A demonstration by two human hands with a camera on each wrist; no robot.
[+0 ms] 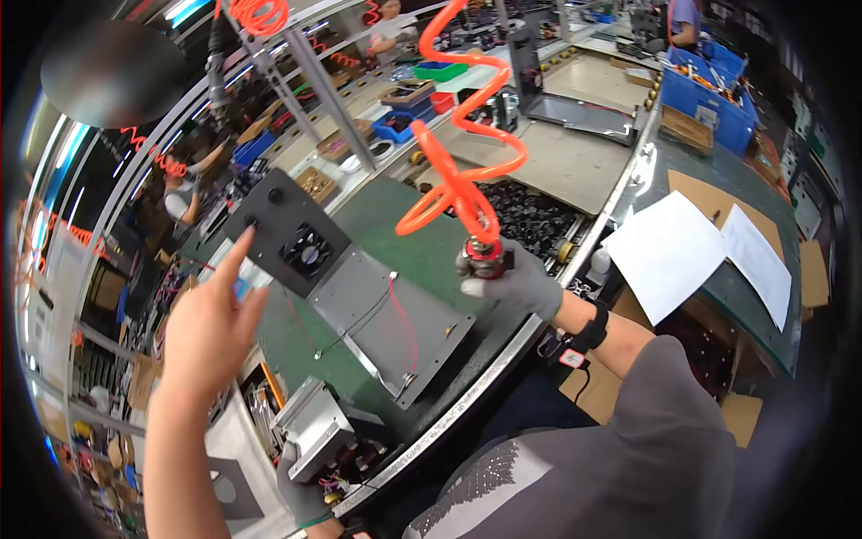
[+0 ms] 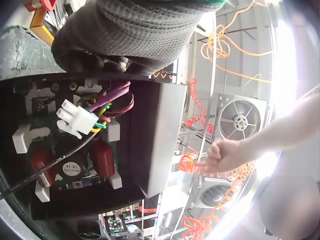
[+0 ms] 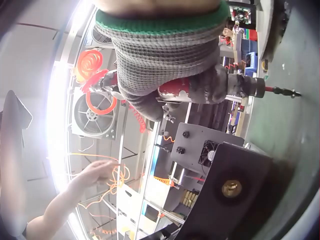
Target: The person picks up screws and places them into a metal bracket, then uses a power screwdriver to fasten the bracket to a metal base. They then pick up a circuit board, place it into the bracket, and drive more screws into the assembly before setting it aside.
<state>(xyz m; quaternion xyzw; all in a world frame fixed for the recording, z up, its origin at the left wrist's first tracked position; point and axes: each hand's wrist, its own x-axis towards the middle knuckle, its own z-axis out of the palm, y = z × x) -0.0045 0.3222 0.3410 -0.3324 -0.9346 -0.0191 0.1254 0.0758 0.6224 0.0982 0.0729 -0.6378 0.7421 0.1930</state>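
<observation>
My gloved right hand [image 1: 525,286] grips a red air screwdriver [image 3: 175,90], with an orange coiled hose [image 1: 467,193] running up from it. In the right wrist view its bit [image 3: 285,91] points at the green bench top. My gloved left hand [image 1: 301,490] holds a silver metal-cased electronic unit [image 1: 314,427] at the bench's near edge. Inside its dark housing, the left wrist view shows a white wire connector [image 2: 77,119] and red cylindrical parts [image 2: 103,157]. Between the hands lies a bent grey metal chassis [image 1: 391,310] with an upright panel carrying a fan [image 1: 305,251] and loose wires.
Another person's bare hand [image 1: 211,323] reaches in from the left, index finger extended toward the panel's knobs. Black small parts [image 1: 530,225] fill a bin beyond the bench. White paper sheets [image 1: 669,256] lie on the right table, near a blue crate [image 1: 718,108]. A metal post [image 1: 332,99] stands behind.
</observation>
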